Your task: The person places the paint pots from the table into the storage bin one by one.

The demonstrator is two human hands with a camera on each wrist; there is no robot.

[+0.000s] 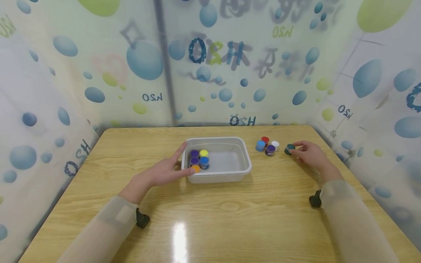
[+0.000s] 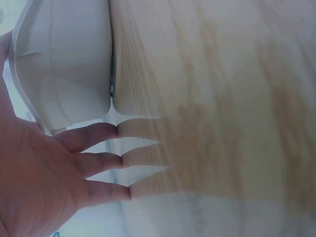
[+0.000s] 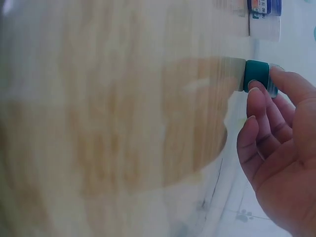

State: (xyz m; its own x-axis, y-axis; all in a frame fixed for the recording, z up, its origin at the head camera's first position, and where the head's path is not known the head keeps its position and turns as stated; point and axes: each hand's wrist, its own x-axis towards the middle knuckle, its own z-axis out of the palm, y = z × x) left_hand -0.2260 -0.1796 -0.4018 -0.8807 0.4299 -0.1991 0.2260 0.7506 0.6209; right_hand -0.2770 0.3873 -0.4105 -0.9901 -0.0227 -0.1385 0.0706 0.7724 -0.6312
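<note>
A light grey plastic bin stands mid-table, with several small paint pots grouped at its left end, among them a yellow pot, a blue pot and an orange pot. My left hand rests against that end, fingers straight, thumb and index finger spread along the rim. In the left wrist view its other fingertips reach down to the tabletop. On the right, my right hand pinches a dark green paint pot between thumb and fingers; the pot stands on the table.
Between the bin and my right hand, more pots stand close together: a red pot, a light blue pot, a purple pot and a white pot. A patterned curtain hangs behind the wooden table.
</note>
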